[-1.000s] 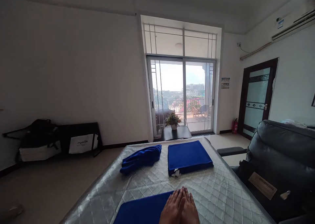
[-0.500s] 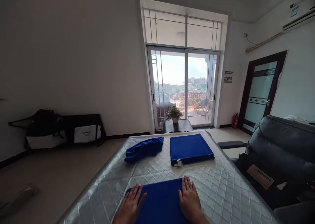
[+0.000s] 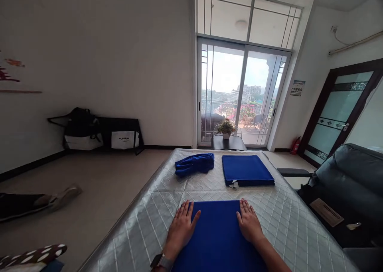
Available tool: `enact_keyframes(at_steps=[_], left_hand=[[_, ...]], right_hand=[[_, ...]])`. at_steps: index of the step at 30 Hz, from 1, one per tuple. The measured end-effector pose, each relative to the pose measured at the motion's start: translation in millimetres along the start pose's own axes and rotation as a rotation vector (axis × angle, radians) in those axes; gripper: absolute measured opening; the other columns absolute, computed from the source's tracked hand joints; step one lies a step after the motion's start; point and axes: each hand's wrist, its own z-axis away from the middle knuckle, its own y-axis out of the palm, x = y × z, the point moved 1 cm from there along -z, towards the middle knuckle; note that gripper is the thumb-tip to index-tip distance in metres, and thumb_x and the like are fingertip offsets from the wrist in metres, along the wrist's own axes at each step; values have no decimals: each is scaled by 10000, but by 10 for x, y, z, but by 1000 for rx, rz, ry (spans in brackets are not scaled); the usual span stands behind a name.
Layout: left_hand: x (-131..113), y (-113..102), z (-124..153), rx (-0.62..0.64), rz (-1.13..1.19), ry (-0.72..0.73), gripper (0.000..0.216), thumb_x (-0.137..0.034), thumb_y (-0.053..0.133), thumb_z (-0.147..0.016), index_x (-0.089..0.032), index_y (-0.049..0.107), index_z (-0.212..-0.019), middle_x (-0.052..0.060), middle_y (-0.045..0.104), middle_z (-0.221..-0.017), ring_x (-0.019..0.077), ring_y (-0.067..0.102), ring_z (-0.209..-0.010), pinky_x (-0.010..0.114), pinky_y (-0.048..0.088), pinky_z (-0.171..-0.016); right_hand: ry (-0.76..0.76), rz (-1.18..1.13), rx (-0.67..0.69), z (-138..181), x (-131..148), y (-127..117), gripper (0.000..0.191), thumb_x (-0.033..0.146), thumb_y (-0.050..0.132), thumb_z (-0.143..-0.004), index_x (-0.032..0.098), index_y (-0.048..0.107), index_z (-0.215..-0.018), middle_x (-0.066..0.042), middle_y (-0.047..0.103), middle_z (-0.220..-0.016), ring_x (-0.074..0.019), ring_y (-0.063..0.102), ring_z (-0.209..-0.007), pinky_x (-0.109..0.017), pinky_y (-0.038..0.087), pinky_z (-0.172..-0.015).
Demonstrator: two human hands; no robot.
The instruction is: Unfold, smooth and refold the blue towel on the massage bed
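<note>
A flat piece of folded blue cloth point(image 3: 215, 236) lies on the silver quilted table cover point(image 3: 149, 220) right in front of me. My left hand point(image 3: 182, 226) rests flat on its left edge, fingers stretched forward and thumb spread. On the opposite edge lies my right hand point(image 3: 249, 222), also flat with the thumb apart. Beyond them, a neatly folded stack of blue cloth point(image 3: 247, 169) with white tags sits at the far right of the table. To its left is a crumpled, loosely bunched blue cloth point(image 3: 194, 164).
A dark armchair point(image 3: 353, 184) with a brown cardboard piece point(image 3: 326, 212) stands close on the right. Past the table's far end is a small black table point(image 3: 229, 143) with a potted plant point(image 3: 226, 128). A person's leg point(image 3: 26, 204) shows at left, bags point(image 3: 82, 128) by the wall.
My view has turned left and tipped down, so more of the blue cloth and my forearms show. Both hands stay flat on the cloth's edges. A person's leg has come into view at left.
</note>
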Motion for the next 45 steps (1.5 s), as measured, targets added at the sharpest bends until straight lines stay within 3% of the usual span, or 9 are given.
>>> enact_keyframes(at_steps=[4,12,17,20,26,29,33,41,45], left_hand=[[4,-5,6,-18,-2,37,739,-624,218,-1005,-135,430,-1518,168,453,-1567,327,383,-1467,520,349,-1180],[56,62,35,-61,12,86,693,-592,225,-1014,-168,435,-1520,156,471,-1561,315,378,-1469,509,347,-1178],[-47,-87,41,-117,-23,68,754,-623,207,-1008,-115,392,-1533,176,418,-1585,318,331,-1495,550,286,-1210],[-469,-179,96,-93,0,92,757,-627,246,-1006,-109,350,-1548,165,378,-1606,305,331,-1496,526,312,-1212],[-1754,-51,334,118,169,483,633,-512,228,-1046,-209,180,-1599,86,322,-1639,253,311,-1507,474,360,-1202],[-1974,43,373,140,187,504,641,-513,207,-1045,-206,137,-1604,84,304,-1648,249,285,-1518,474,341,-1213],[-1676,65,414,129,126,403,668,-541,217,-1038,-198,125,-1604,90,286,-1656,257,279,-1520,483,342,-1209],[-273,-31,810,55,-48,86,695,-572,263,-1028,-217,79,-1597,89,278,-1657,252,298,-1512,494,328,-1215],[57,-6,937,-18,-69,3,729,-591,274,-1019,-216,40,-1598,109,307,-1647,265,342,-1492,498,355,-1197]], right_hand=[[4,25,3,90,62,-75,667,398,191,-1009,70,217,-1590,-94,164,-1664,-196,104,-1545,-390,78,-1245],[-45,-12,18,609,39,-17,693,489,172,-1024,103,201,-1599,-65,142,-1667,-201,106,-1544,-390,111,-1252],[-20,-75,20,680,19,12,683,484,175,-1023,117,190,-1599,-40,138,-1663,-190,93,-1544,-383,94,-1259],[-17,-104,25,659,21,7,677,480,182,-1022,125,183,-1598,-32,114,-1662,-185,91,-1543,-386,86,-1259],[-57,-60,75,641,4,17,637,359,252,-998,116,228,-1586,-53,94,-1661,-224,66,-1545,-429,74,-1262],[-90,-28,81,636,-12,43,632,294,282,-974,138,243,-1584,-51,87,-1660,-232,54,-1544,-443,71,-1259],[-83,-55,25,622,-26,74,637,363,242,-1001,93,243,-1577,-76,115,-1652,-220,75,-1544,-431,86,-1257],[-54,-67,2,608,-33,104,660,399,203,-1007,72,222,-1581,-67,112,-1661,-200,76,-1545,-416,75,-1262],[-59,-47,-7,619,-37,104,666,409,194,-1009,68,231,-1579,-71,127,-1666,-197,87,-1545,-407,78,-1263]])
